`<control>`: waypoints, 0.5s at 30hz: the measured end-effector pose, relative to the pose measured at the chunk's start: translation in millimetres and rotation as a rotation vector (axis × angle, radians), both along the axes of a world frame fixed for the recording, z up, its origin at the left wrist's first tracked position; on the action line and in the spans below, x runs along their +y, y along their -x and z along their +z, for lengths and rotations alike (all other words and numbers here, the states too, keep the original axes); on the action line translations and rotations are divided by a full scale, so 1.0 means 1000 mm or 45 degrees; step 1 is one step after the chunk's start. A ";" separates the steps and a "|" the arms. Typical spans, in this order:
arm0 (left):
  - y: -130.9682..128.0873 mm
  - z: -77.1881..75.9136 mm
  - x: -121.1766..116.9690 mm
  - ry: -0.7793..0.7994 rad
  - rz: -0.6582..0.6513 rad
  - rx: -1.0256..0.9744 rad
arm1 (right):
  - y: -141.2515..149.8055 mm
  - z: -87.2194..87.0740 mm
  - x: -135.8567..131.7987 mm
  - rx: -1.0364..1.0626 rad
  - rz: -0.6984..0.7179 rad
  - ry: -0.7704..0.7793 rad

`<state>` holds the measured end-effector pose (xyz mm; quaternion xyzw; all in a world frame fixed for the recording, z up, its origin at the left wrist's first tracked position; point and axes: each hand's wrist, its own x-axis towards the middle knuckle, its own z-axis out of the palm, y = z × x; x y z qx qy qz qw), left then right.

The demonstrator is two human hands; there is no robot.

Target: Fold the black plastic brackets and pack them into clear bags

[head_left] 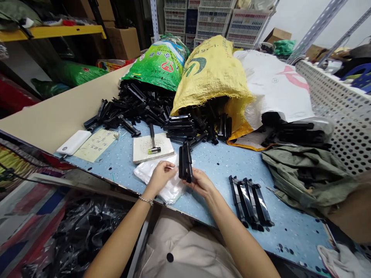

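Note:
My right hand point(201, 182) is closed around black plastic parts point(185, 160), long narrow pieces held upright side by side. Close by on the left, my left hand point(162, 177) has its fingers curled together in a pinch; whether anything is between the fingertips I cannot make out. Beneath both hands lies a stack of thin white plastic bags point(171, 193) at the table's front edge. Several more black parts point(251, 202) are laid in a row to the right. Just behind the bags, a small hammer point(152, 141) rests on a worn pale block point(139, 150).
A green sack point(156, 65), a yellow sack point(214, 73) and a white sack point(272, 85) spill black parts onto the blue table point(214, 206). At left are a white power bank point(74, 143) and a handwritten note point(98, 144). Olive cloth point(304, 173) lies at right.

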<state>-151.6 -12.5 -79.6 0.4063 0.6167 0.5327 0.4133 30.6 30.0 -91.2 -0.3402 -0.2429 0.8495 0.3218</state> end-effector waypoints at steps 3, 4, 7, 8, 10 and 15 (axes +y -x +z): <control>-0.005 0.001 -0.001 -0.069 -0.139 0.339 | -0.003 -0.002 0.002 0.017 0.038 0.012; -0.007 0.001 -0.001 -0.100 -0.172 0.416 | -0.005 -0.002 0.002 0.024 0.050 0.017; -0.012 0.002 -0.002 -0.154 -0.222 0.555 | -0.009 -0.002 0.003 0.051 0.107 0.005; -0.013 0.002 -0.002 -0.157 -0.212 0.589 | -0.011 -0.001 0.003 0.062 0.129 -0.007; -0.015 0.002 0.000 -0.120 -0.133 0.515 | -0.013 0.001 0.003 0.072 0.167 -0.030; -0.011 0.000 0.008 0.047 -0.054 0.069 | -0.017 0.005 0.002 0.028 0.187 -0.029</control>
